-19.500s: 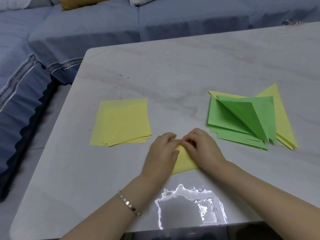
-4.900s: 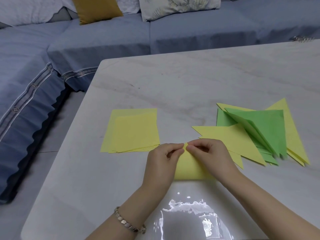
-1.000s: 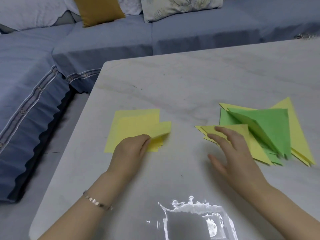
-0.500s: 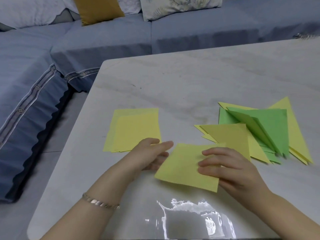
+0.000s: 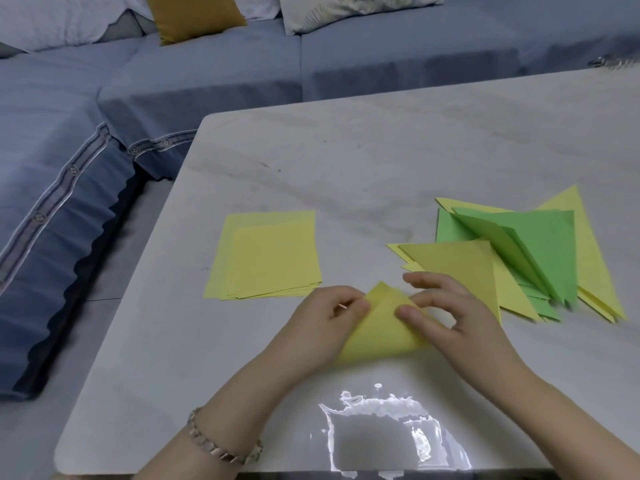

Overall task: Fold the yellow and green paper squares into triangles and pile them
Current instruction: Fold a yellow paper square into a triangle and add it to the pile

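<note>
Item: half-folded yellow paper square [image 5: 381, 327], lying on the pale marble counter [image 5: 346, 168], just right of the stack of flat yellow paper squares [image 5: 270, 258] and nearer the person.
Left hand [image 5: 325, 323]: fingers pinched its left edge.
Right hand [image 5: 457, 313]: fingers clamped its right flap.
Orientation: apex pointed away from the person; the long axis ran between the two hands.
Destination: pile of folded yellow and green paper triangles [image 5: 519, 258], further right of the stack; the right hand was nearer.

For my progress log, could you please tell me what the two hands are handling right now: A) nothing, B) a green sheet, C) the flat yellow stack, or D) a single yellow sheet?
D: the left hand and right hand both hold a partly folded yellow sheet in front of the person, apart from the yellow stack.
</note>
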Demonstrator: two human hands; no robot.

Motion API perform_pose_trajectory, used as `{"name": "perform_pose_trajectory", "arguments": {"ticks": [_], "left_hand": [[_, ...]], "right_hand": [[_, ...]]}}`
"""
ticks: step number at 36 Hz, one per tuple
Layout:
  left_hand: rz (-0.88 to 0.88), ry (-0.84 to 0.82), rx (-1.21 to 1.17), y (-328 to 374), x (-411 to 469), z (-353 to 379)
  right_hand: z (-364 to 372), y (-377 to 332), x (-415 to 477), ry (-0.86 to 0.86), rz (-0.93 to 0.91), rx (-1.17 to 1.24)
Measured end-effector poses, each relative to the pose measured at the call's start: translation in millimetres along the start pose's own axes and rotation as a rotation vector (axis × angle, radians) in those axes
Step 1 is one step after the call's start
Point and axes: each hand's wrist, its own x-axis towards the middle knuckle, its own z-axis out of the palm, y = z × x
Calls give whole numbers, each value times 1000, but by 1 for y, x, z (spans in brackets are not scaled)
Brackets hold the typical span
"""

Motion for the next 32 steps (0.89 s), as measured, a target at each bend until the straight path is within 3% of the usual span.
{"name": "perform_pose_trajectory", "arguments": {"ticks": [4, 13, 19, 32], "left_hand": [[-26, -4, -76, 2, -7, 5], [39, 246, -247, 3, -16, 22], [63, 340, -258, 2, -20, 26], [96, 337, -304, 8, -25, 28]], "right_hand": [[4, -7, 5, 20, 74, 107], [13, -10, 3, 171, 100, 195], [12, -14, 0, 155, 90, 221], [7, -21, -2, 139, 83, 216]]}}
